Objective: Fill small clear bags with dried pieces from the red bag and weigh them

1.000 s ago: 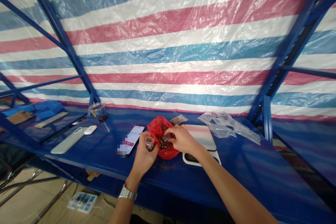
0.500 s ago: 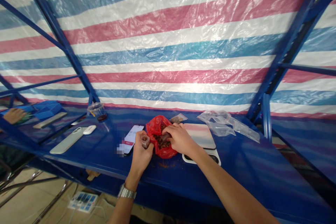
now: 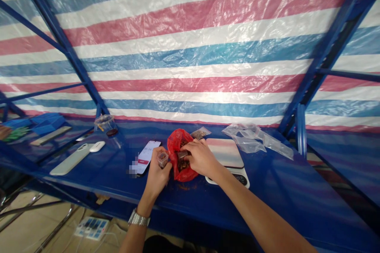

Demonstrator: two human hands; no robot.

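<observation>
A red plastic bag (image 3: 184, 174) lies open on the blue table, with brown crumbly bits (image 3: 184, 164) inside it. My left hand (image 3: 157, 172) is closed around a small clear plastic container (image 3: 162, 159), at the bag's left edge. Over the bag's mouth, my right hand (image 3: 202, 158) pinches a small see-through brownish scoop-like piece (image 3: 182, 153); its exact kind is hard to make out. Just right of that hand sits a white kitchen scale (image 3: 225, 153). Behind the bag lies a small clear zip bag (image 3: 201, 132) with brown bits in it.
Flat clear plastic bags (image 3: 252, 138) lie right of the scale. To the left are a lit phone (image 3: 147, 156), a pale phone (image 3: 73, 160), a white case (image 3: 97, 146) and a plastic cup (image 3: 105, 124). Blue metal posts (image 3: 301, 130) flank the table. Another person's hand (image 3: 4, 131) shows far left.
My right hand has shifted slightly left, and the piece in its fingers now lies more sideways over the bag. The bag's left rim has risen. The whole view has shifted a little.
</observation>
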